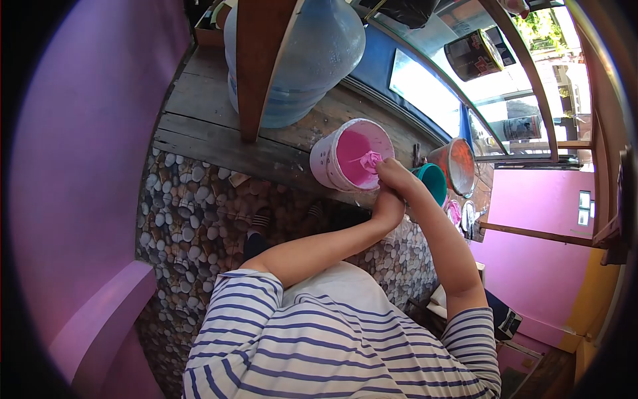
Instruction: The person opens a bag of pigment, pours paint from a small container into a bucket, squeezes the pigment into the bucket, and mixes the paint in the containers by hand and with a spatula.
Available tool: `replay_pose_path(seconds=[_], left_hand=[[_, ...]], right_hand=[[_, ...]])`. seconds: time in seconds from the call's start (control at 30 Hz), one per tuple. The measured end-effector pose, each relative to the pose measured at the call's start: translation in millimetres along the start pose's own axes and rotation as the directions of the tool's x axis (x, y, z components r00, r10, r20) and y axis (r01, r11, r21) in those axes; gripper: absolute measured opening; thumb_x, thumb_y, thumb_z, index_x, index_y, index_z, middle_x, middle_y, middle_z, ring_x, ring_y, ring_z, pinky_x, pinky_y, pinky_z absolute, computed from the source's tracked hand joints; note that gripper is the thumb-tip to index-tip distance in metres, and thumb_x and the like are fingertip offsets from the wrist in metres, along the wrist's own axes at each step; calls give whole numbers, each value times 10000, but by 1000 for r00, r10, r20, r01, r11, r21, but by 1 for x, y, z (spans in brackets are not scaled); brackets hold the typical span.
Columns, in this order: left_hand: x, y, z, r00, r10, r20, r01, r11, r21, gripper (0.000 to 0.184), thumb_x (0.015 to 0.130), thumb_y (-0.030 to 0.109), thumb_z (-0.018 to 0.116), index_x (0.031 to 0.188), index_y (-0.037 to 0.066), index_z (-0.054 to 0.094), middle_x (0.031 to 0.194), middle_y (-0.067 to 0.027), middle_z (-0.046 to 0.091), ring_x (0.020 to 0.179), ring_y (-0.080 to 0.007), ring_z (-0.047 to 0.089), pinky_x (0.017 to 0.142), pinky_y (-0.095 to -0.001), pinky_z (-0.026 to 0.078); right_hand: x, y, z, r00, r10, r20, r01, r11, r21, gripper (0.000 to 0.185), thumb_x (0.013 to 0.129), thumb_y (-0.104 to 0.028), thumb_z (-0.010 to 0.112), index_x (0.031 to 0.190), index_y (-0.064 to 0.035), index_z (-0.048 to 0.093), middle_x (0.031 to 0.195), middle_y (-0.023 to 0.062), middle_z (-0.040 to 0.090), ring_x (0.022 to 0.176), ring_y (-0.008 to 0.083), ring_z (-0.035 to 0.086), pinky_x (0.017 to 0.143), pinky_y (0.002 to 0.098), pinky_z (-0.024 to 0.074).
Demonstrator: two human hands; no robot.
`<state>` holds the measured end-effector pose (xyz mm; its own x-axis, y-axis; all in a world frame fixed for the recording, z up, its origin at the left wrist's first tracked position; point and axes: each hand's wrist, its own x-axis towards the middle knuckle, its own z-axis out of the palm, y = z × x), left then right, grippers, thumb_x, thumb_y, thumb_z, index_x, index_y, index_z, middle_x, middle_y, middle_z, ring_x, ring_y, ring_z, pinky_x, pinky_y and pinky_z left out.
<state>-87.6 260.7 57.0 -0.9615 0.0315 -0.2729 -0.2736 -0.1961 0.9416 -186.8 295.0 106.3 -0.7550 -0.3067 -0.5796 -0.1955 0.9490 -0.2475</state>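
Note:
A white bucket stands on the wooden surface, with pink liquid inside. At its right rim, my right hand is closed on a crumpled pink piece, which hangs over the bucket's mouth. My left hand is right beside and partly beneath the right hand, its fingers hidden from view. Just right of the hands is a green container, and behind it an orange-stained bucket.
A large clear blue bottle stands behind a wooden post. Glass panels and paint cans are at the upper right. Pebble-patterned flooring lies below, beside a purple wall.

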Motion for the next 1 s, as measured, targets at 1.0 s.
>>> replay_pose_path(seconds=[1.0], left_hand=[[-2,-9,1,1000,-20,7,19,995,98,319,974,231,412,1147,-23,500,945,-305,649,944,-460,626,775,-532,484]], right_hand=[[9,-9,4,999,-2,51,0,999,33,275,862,-158,503,899,51,679,995,306,631,948,442,633,832,491,507]])
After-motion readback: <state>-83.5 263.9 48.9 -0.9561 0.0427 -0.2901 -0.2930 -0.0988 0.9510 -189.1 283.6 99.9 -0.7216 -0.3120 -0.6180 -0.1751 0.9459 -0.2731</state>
